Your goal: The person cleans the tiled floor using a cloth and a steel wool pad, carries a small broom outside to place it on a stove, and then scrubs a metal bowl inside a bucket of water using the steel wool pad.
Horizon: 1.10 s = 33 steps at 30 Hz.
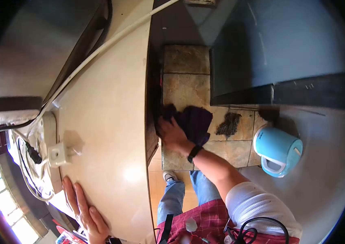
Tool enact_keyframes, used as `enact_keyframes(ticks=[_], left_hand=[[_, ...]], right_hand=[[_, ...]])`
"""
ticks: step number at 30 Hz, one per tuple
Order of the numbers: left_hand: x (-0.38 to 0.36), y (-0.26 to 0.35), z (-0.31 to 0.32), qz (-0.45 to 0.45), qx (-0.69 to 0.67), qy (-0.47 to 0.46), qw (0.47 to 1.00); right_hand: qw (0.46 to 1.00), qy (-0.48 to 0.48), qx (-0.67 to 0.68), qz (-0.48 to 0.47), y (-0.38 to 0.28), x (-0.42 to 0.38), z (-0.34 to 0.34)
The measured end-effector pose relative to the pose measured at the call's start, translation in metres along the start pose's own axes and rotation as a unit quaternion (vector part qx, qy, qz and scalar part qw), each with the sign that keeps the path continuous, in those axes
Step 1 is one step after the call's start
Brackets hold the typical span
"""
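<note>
In the head view, the right hand (173, 136), a black band at its wrist, reaches onto a crumpled dark purple cloth (197, 123) lying on brown stone-look tiles (186, 88) beside the pale, smooth board (107, 134); whether its fingers grip the cloth, I cannot tell. The left hand (84, 205) rests open along the board's edge, below a white plug adapter (59, 155). Right of the cloth are what looks like a dark, frayed scouring pad (228, 125) and a light-blue kettle (280, 151).
</note>
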<state>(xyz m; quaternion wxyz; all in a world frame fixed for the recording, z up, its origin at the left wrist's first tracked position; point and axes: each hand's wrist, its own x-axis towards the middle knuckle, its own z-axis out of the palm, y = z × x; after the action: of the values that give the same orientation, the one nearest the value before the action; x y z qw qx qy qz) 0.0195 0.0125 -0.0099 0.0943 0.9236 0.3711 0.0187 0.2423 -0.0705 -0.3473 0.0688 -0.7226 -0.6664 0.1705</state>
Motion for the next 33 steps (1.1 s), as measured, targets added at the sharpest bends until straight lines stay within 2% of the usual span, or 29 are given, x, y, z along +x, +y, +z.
enact_keyframes(ticks=[2,4,5,7,8,14,16,17,18,19,23,25,26,29,33], left_hand=[[0.003,-0.001,0.001,0.025,0.000,0.018,1.000],[0.000,-0.002,0.003,0.031,0.001,0.022,0.999],[-0.001,-0.004,0.005,0.034,0.001,0.025,0.999],[0.000,0.001,0.001,0.048,0.008,0.032,0.998],[0.000,0.001,0.002,0.057,0.005,0.042,0.997],[-0.004,-0.009,0.007,0.098,-0.007,0.086,0.991],[-0.006,-0.009,0.006,0.105,-0.001,0.095,0.990],[-0.007,-0.011,0.006,0.105,0.003,0.094,0.990],[-0.008,-0.013,0.008,0.108,-0.002,0.104,0.989],[-0.009,-0.015,0.008,0.115,-0.005,0.113,0.987],[-0.012,-0.011,0.006,0.109,0.035,0.114,0.987],[-0.010,-0.014,0.006,0.105,0.037,0.120,0.986],[-0.011,-0.013,0.005,0.094,0.031,0.112,0.989],[-0.011,-0.015,0.007,0.100,0.031,0.117,0.988],[-0.005,-0.022,0.006,0.105,0.028,0.089,0.990]], right_hand=[[1.000,0.008,-0.016,-0.015,-0.026,-0.028,0.024],[0.993,0.073,0.091,-0.015,-0.049,-0.051,0.050],[0.993,0.079,0.088,-0.011,-0.058,-0.061,0.054],[0.997,0.015,0.066,-0.044,-0.074,-0.081,0.053],[0.994,0.043,0.083,-0.053,-0.080,-0.091,0.061],[0.976,0.089,0.196,-0.033,-0.121,-0.142,0.103],[0.972,0.060,0.225,0.020,-0.136,-0.167,0.102],[0.971,0.020,0.226,0.071,-0.144,-0.180,0.089],[0.951,0.040,0.284,0.115,-0.146,-0.192,0.085],[0.944,0.081,0.282,0.147,-0.148,-0.204,0.078],[0.901,0.186,0.334,0.206,-0.149,-0.236,0.029],[0.883,0.224,0.354,0.211,-0.151,-0.248,-0.015],[0.855,0.276,0.386,0.211,-0.156,-0.253,-0.043],[0.866,0.253,0.356,0.244,-0.155,-0.278,-0.083],[0.868,0.294,0.318,0.244,-0.144,-0.307,-0.111]])
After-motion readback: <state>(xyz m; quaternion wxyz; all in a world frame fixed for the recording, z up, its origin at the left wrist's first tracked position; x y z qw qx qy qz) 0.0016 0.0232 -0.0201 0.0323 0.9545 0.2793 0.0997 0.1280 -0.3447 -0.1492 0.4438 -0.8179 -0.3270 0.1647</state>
